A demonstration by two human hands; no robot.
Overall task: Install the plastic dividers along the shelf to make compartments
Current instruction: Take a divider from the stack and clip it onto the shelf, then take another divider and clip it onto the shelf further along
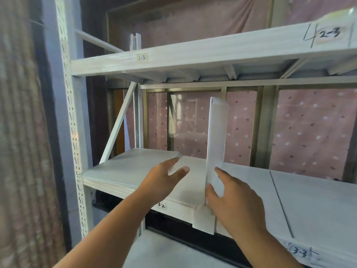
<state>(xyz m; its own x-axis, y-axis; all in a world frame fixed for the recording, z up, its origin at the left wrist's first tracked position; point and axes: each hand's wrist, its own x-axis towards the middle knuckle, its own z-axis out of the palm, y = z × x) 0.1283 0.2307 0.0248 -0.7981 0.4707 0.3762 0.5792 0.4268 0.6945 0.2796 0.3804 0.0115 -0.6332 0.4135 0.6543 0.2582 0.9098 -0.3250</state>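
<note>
Head view, shelf: you're facing the white metal shelf [123, 171], the board tagged 3-2 on its front edge, with the 2-2 level above it.
Head view, divider: the plastic divider [216, 136] stands upright on that shelf, right of the middle of your view, and its lower front clip [203, 219] hangs over the shelf's front lip.
Head view, right hand: your right hand [235, 200] is wrapped on the divider's lower front edge, thumb on the near face, fingers on the far side, holding it.
Head view, left hand: your left hand [164, 178] is spread flat and holds nothing, palm down over the shelf board just left of the divider; whether the fingertips touch the board, I can't tell through the blur.
Head view, stack: a low pile of flat white sheets [146, 153] lies at the back left of the board, likely more dividers.
Head view, another one: a second upright piece [135, 41] pokes up on the level above.
Handling: it looks thin, light and fairly stiff, smooth-faced, so it may flex or slip if you squeeze the middle.
Where to hold: stay low near the clip, where it's firmest, and steady the top with the free hand if it wobbles.
Stage: clip seems hooked, seating probably not finished.
</note>
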